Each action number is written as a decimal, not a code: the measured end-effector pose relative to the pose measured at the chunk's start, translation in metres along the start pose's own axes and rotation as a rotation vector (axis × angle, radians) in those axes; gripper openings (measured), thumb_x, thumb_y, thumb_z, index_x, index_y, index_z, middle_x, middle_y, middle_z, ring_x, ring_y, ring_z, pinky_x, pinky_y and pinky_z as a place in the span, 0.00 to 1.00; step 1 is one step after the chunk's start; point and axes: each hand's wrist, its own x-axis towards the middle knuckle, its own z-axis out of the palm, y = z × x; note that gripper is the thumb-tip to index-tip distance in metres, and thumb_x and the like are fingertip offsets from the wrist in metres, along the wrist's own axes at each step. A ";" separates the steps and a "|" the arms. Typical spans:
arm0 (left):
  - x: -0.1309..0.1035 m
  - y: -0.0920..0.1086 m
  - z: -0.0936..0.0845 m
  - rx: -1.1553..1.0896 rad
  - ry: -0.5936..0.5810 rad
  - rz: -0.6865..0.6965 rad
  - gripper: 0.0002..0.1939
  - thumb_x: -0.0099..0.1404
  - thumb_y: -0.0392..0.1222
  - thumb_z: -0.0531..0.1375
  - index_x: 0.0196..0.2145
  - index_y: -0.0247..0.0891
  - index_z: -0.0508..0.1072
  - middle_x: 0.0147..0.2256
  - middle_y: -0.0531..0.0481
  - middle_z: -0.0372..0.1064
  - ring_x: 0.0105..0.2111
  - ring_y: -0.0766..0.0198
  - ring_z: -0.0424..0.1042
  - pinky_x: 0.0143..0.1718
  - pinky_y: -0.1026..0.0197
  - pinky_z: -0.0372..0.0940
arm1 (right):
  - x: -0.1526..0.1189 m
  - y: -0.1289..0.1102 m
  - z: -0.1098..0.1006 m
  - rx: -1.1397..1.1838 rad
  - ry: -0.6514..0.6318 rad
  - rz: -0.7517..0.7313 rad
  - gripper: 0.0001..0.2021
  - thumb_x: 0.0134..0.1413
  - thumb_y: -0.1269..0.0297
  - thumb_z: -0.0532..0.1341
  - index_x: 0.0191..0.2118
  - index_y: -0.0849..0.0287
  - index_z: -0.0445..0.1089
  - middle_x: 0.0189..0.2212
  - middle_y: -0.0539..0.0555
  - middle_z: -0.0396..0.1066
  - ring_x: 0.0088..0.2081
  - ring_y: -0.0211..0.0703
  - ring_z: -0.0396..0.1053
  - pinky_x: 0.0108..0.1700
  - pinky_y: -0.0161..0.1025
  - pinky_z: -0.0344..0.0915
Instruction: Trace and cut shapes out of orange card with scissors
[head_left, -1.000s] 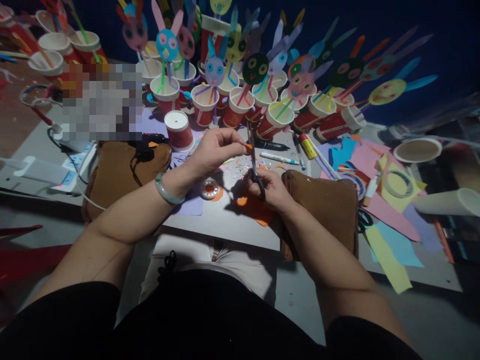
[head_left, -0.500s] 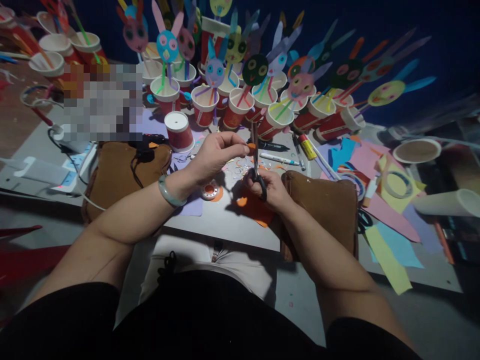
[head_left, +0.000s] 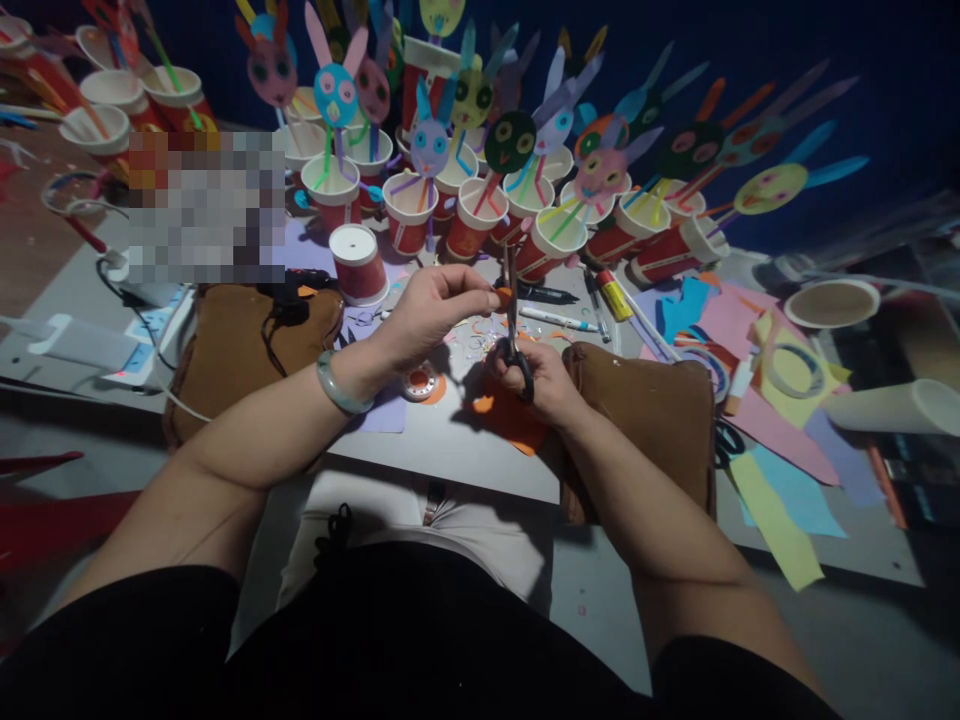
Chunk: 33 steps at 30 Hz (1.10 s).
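Between thumb and fingers, my left hand (head_left: 435, 310) pinches a small orange paper piece (head_left: 505, 297). My right hand (head_left: 544, 380) has its fingers in the black handles of the scissors (head_left: 512, 330), whose blades point away from me and touch or nearly touch the orange piece. Below the scissors an orange sheet (head_left: 525, 425) lies on the white table, with a small orange scrap (head_left: 484, 404) beside it. A round white template with holes (head_left: 420, 380) rests on another orange paper, near my left wrist. Thin paper clippings (head_left: 487, 340) are scattered between my hands.
Red cups (head_left: 409, 225) with paper rabbit figures crowd the back. An upturned cup (head_left: 358, 265) stands behind my left hand. Brown cushions (head_left: 641, 420) lie under both forearms. Markers (head_left: 559, 318), a glue stick (head_left: 613, 295), coloured paper (head_left: 795, 480) and tape rolls (head_left: 796, 369) lie to the right.
The orange piece has turned slightly in my left fingers at the blades. Both hands stay in nearly the same place.
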 end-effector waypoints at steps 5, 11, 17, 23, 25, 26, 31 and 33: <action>0.001 -0.001 -0.001 0.026 -0.009 0.016 0.11 0.54 0.42 0.70 0.25 0.36 0.72 0.25 0.54 0.72 0.28 0.69 0.70 0.34 0.64 0.67 | 0.000 0.000 0.000 0.008 0.009 0.003 0.27 0.40 0.39 0.71 0.23 0.58 0.63 0.20 0.48 0.63 0.24 0.35 0.59 0.28 0.37 0.60; 0.000 0.001 -0.002 0.029 -0.017 0.019 0.10 0.54 0.42 0.70 0.25 0.36 0.72 0.25 0.54 0.72 0.28 0.69 0.71 0.34 0.64 0.66 | 0.000 0.000 -0.001 -0.013 0.010 -0.007 0.28 0.40 0.36 0.70 0.23 0.58 0.63 0.20 0.47 0.62 0.23 0.34 0.58 0.28 0.37 0.59; 0.000 0.000 -0.003 0.036 -0.012 0.041 0.09 0.54 0.41 0.70 0.25 0.36 0.73 0.26 0.54 0.73 0.28 0.69 0.71 0.34 0.64 0.66 | 0.000 0.000 -0.001 -0.002 0.010 -0.003 0.25 0.41 0.42 0.71 0.23 0.58 0.63 0.20 0.47 0.62 0.24 0.34 0.58 0.29 0.36 0.59; 0.001 0.000 -0.003 0.056 0.006 0.035 0.07 0.55 0.39 0.69 0.25 0.36 0.73 0.26 0.54 0.73 0.29 0.68 0.71 0.34 0.64 0.66 | 0.000 -0.002 0.000 -0.008 0.001 -0.001 0.25 0.41 0.42 0.71 0.22 0.58 0.63 0.19 0.47 0.62 0.23 0.34 0.57 0.28 0.36 0.59; 0.000 0.000 -0.003 0.057 0.005 0.041 0.07 0.55 0.38 0.68 0.25 0.36 0.73 0.26 0.54 0.73 0.28 0.69 0.71 0.34 0.63 0.66 | 0.000 -0.002 -0.001 -0.017 0.003 -0.008 0.25 0.41 0.42 0.71 0.22 0.58 0.63 0.19 0.46 0.61 0.23 0.34 0.57 0.28 0.36 0.59; 0.000 0.000 -0.003 0.054 0.004 0.045 0.07 0.55 0.38 0.68 0.26 0.36 0.73 0.26 0.54 0.73 0.28 0.69 0.71 0.34 0.64 0.66 | 0.000 -0.002 -0.001 -0.023 0.003 -0.011 0.25 0.41 0.42 0.71 0.22 0.58 0.63 0.19 0.46 0.61 0.23 0.34 0.57 0.28 0.36 0.59; 0.000 0.000 -0.003 0.056 0.011 0.055 0.08 0.54 0.40 0.69 0.25 0.37 0.73 0.26 0.54 0.72 0.28 0.69 0.70 0.33 0.64 0.66 | 0.000 -0.002 0.000 -0.035 0.019 0.003 0.25 0.41 0.42 0.71 0.21 0.57 0.62 0.19 0.47 0.61 0.23 0.34 0.56 0.28 0.36 0.58; 0.000 -0.001 -0.004 0.061 0.012 0.063 0.08 0.54 0.41 0.69 0.25 0.37 0.73 0.26 0.54 0.72 0.28 0.69 0.70 0.33 0.63 0.66 | 0.000 -0.003 0.000 -0.042 0.021 0.008 0.25 0.40 0.42 0.71 0.21 0.57 0.63 0.19 0.47 0.61 0.23 0.34 0.55 0.28 0.36 0.58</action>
